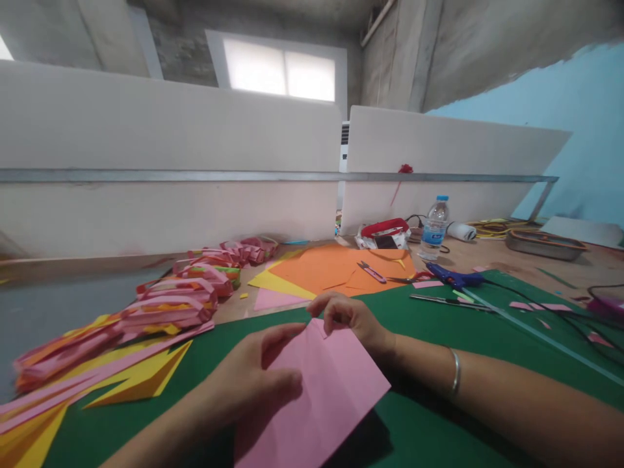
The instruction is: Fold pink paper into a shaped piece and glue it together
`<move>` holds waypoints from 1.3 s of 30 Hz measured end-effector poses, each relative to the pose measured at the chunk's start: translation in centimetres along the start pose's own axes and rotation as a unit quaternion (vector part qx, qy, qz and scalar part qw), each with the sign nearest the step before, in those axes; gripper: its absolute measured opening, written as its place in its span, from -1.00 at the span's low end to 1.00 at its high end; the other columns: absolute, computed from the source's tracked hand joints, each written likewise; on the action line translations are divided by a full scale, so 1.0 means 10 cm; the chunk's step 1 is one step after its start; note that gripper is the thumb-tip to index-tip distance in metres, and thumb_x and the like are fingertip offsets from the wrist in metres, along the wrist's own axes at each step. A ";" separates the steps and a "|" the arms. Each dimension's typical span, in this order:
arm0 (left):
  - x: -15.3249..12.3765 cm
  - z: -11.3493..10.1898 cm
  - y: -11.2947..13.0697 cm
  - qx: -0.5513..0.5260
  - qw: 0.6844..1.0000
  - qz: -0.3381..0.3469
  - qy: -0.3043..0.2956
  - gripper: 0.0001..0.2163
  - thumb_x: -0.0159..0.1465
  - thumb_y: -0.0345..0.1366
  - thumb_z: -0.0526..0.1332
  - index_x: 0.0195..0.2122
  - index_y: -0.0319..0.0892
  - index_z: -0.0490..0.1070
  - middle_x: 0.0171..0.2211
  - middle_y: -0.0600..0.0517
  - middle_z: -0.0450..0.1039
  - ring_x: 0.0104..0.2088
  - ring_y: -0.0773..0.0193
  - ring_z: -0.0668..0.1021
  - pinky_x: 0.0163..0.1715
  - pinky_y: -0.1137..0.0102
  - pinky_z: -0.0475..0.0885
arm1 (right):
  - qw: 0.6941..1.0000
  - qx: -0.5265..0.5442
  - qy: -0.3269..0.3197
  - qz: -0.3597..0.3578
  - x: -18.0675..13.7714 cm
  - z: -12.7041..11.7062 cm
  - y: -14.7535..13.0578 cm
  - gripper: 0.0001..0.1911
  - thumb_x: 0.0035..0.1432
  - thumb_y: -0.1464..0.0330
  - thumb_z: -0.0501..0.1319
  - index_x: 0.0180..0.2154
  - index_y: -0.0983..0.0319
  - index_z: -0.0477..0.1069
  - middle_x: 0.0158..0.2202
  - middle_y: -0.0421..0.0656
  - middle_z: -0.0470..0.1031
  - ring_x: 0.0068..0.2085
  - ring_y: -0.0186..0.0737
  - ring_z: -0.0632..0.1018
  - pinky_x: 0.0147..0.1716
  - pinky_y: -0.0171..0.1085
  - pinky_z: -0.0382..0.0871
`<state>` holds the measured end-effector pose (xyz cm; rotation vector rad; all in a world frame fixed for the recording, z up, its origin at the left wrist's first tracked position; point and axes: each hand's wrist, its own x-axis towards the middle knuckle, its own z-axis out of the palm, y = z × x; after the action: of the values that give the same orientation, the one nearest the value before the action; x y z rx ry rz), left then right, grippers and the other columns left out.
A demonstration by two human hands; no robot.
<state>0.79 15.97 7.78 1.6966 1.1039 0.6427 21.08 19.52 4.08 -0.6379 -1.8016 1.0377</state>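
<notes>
left hand (263,367) and right hand (358,322) hold one pink sheet (336,393), one bottle (434,229) beyond.

I see a brown table (487,255), and a large green mat (468,331) covers much of its near part. Beyond the mat lies an orange sheet (312,266), with a yellow sheet (273,283) beside it. Farther back stands an upright water bottle (433,233) — to its right rests a metal tray (543,247). On the mat, at the right, lies a blue glue gun (453,277).
</notes>
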 end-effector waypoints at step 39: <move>-0.23 0.30 -0.06 0.527 0.817 0.199 0.124 -0.62 0.13 -0.44 0.02 -0.04 -0.14 0.38 -0.06 -0.11 0.50 -0.14 0.06 0.56 -0.22 0.23 0.48 | 0.945 0.074 0.205 0.243 0.11 0.04 0.10 -0.85 -0.04 0.32 0.23 -0.46 0.27 0.33 -0.60 -0.30 0.33 -0.59 -0.43 0.32 -0.62 -0.42 0.15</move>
<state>1.94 12.64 6.22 2.9252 1.4293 0.5293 20.22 20.69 3.65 -1.1483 -1.2156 1.2378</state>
